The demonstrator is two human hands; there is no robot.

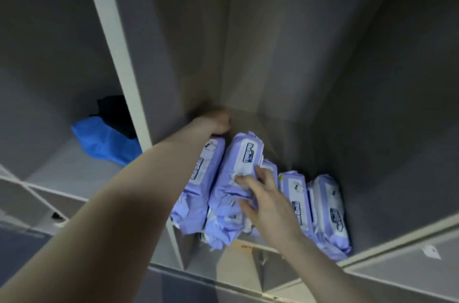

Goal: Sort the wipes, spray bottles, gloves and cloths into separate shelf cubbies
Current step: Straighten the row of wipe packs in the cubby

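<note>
Two hands in cubby: my right hand (267, 199) pinches centre pack (244, 163), long axis pointing inward; left hand (218, 122) curls over pack (203, 171) at frame left.

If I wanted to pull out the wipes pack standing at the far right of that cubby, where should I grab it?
Probably by its near end, reaching in from the open front. The rightmost wipes pack stands on edge, its length running front to back, close to the cubby's right wall and pressed against another pack on its left. Pinch across the soft top edge there.
</note>
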